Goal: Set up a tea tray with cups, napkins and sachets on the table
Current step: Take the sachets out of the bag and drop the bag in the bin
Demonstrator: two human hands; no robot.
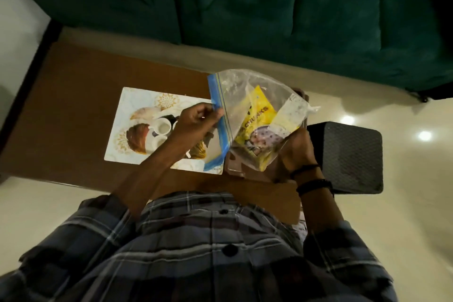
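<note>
I hold a clear zip bag (245, 95) with a blue seal strip above the brown table (73, 86). My left hand (196, 122) pinches the blue strip at the bag's mouth. My right hand (297, 152) grips the bag's bottom end. Inside the bag lies a yellow packet (259, 117) with dark lettering. Below the bag a brown tray (235, 169) shows only at its corner. A printed mat (137, 105) lies on the table to the left, and white cups (163, 126) stand on it, partly hidden by my left hand.
A dark green sofa (269, 7) runs along the far side of the table. A black textured box (353, 154) stands to the right of the table on the pale tiled floor (404, 203). My checked shirt fills the bottom of the view.
</note>
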